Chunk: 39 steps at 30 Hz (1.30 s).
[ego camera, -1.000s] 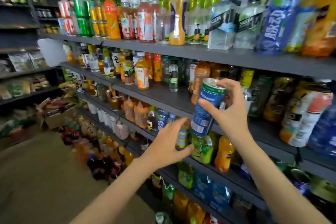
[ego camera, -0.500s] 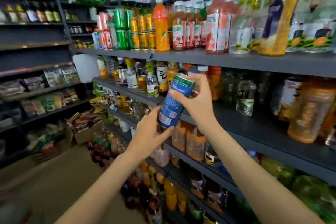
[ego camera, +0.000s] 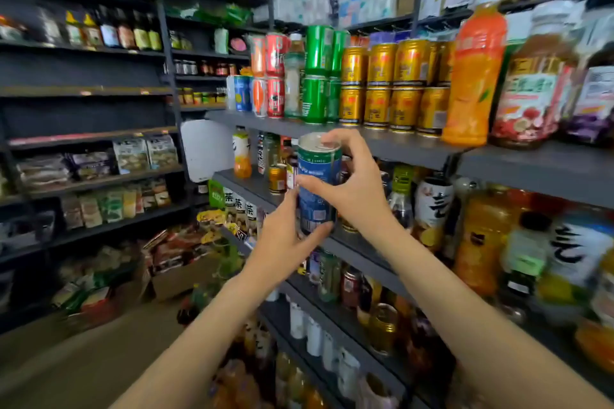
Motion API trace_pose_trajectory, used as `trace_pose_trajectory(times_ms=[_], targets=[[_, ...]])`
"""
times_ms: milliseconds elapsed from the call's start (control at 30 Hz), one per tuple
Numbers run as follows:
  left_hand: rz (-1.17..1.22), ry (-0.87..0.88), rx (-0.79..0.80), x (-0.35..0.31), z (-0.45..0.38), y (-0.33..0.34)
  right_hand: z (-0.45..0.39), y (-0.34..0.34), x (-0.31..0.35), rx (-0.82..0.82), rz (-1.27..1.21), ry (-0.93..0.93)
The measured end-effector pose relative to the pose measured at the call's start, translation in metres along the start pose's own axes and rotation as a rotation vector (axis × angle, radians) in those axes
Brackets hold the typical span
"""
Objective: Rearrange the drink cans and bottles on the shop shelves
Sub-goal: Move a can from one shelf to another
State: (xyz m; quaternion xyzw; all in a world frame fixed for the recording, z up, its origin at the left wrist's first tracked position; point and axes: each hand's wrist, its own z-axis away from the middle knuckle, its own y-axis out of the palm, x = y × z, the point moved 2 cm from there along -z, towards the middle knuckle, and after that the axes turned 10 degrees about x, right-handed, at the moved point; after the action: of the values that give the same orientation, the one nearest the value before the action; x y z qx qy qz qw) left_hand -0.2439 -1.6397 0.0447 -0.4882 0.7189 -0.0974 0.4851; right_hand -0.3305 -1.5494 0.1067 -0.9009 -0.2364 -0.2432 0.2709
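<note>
A blue can with a green top band (ego camera: 318,183) is held upright in the air in front of the dark shelves. My right hand (ego camera: 355,189) grips it from the right, fingers over its rim and thumb across its front. My left hand (ego camera: 285,242) comes up from below and holds the can's lower part, thumb on its base and fingers behind it. Just above, the upper shelf (ego camera: 392,143) carries stacked green cans (ego camera: 315,76), gold cans (ego camera: 395,86) and red cans (ego camera: 275,76), with a lone blue can (ego camera: 242,93) at the left end.
Orange juice bottles (ego camera: 471,76) and labelled bottles stand right on the upper shelf. The middle shelf (ego camera: 246,183) and lower shelves hold bottles and cans. A second rack (ego camera: 93,136) with snack packs stands left, with cardboard boxes (ego camera: 179,276) of goods on the floor.
My view has swung left along the shelves. The can has gone from tilted to upright, and my left hand has closed in on its lower part.
</note>
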Motion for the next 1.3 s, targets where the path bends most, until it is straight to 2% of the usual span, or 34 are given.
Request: trace_pose_trajectory(times_ms=[133,267,433,667,833,1000,1200,1300], targets=[[0.113,0.061,-0.027,0.088,-0.042,-0.058,-0.079,0.077,-0.032,0.021,-0.008,0.030],[0.082,0.056,-0.021,0.173,-0.104,-0.120,-0.152,0.132,-0.066,0.072,0.093,0.106],[0.188,-0.015,-0.111,0.260,-0.183,-0.169,-0.226,0.158,-0.130,0.086,0.424,0.225],[0.261,-0.004,-0.226,0.349,-0.295,-0.219,-0.318,0.205,-0.206,0.152,0.719,0.148],[0.180,-0.038,-0.242,0.401,-0.363,-0.252,-0.376,0.252,-0.245,0.251,0.811,0.149],[0.145,-0.111,-0.151,0.457,-0.428,-0.268,-0.438,0.293,-0.277,0.477,0.870,0.365],[0.074,-0.089,0.063,0.506,-0.486,-0.275,-0.497,0.331,-0.317,0.532,0.870,0.616],[0.053,-0.063,0.160,0.513,-0.509,-0.272,-0.512,0.340,-0.328,0.517,0.886,0.669]])
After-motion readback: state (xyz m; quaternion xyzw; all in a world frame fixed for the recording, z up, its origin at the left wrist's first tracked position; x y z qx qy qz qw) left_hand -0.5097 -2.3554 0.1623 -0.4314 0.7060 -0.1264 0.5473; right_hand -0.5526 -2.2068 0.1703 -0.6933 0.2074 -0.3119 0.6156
